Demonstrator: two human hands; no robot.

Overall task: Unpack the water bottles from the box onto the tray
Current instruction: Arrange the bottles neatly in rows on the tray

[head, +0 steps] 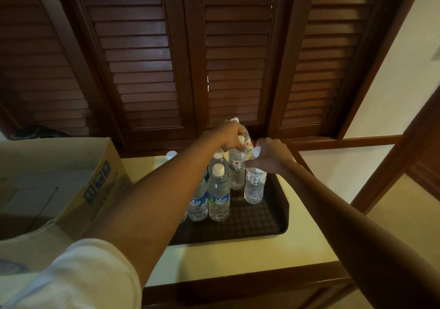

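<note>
Left hand (227, 137): grip curled round the neck of a red-labelled bottle (246, 139), held tilted at the far end of the tray (266, 227).
Right hand (269, 157): grip pinched on the neck of another bottle (255, 184) standing on the tray's right side.
Bottles already out: a tight cluster with two blue-labelled ones (218, 194) nearest the camera; at least one more cap shows behind the left arm.
Box (71, 180): open, on the left, just beside the tray; its contents cannot be made out.
Risk: the tilted bottle, lowered among close neighbours, probably knocks one over; the forearms cross above the caps and may sweep them.
Edges: the tray's raised rim; the tabletop (238, 261) drops off at front and right.
Open room: bare tray mat in the near right portion.
</note>
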